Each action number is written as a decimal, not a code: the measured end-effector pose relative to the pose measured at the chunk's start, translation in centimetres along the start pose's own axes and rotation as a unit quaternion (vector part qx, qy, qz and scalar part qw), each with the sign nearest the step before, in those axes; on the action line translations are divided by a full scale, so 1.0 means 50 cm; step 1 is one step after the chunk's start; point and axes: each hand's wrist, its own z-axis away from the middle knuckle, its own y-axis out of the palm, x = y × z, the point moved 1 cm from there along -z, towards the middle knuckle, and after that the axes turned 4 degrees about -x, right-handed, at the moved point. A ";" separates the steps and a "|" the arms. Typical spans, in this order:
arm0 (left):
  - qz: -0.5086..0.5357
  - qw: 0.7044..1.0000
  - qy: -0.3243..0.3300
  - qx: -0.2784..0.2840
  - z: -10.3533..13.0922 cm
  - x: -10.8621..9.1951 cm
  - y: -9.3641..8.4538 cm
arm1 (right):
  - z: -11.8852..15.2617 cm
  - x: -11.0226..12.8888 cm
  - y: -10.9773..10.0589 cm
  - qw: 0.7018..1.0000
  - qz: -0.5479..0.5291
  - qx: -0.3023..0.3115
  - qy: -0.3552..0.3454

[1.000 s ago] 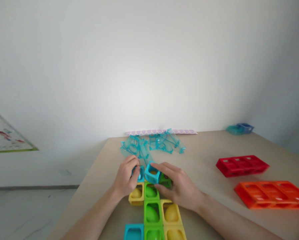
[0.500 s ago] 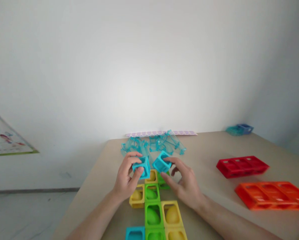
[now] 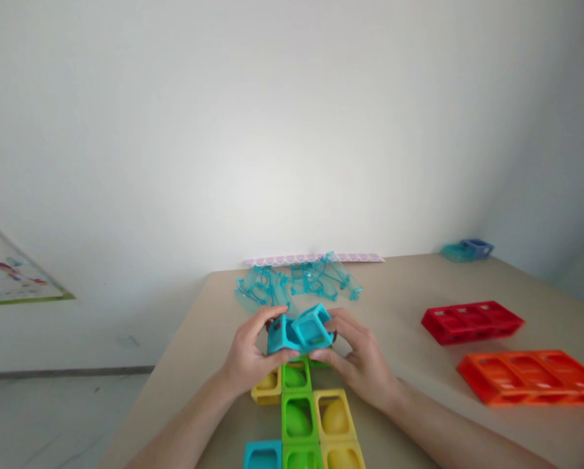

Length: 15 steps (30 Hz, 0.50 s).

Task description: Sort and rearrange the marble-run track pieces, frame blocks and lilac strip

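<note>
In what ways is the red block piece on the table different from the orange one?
The red piece is deep red, while the orange piece is bright orange. The red piece lies farther from the person; the orange piece lies nearer. The red piece is fully in the picture, whereas the orange piece reaches its right edge. Both are rows of three open cells.

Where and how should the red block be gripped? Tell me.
Probably best by the middle of its long sides, pinched across its narrow width from above: the red block lies flat, elongated, with its top exposed. The right hand would need freeing of its light-blue cube first.
</note>
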 end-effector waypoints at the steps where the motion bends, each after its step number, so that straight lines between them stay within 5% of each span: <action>1: -0.012 1.000 0.024 -0.008 -0.003 -0.004 -0.003 | -0.001 0.001 -0.001 1.000 0.006 -0.003 -0.005; 9: -0.085 0.973 0.213 0.012 -0.023 -0.026 -0.010 | 0.000 0.005 0.000 0.999 -0.011 -0.020 -0.027; 15: -0.120 0.966 0.229 0.021 -0.021 -0.023 -0.010 | 0.005 0.007 0.010 1.000 0.010 -0.020 -0.015</action>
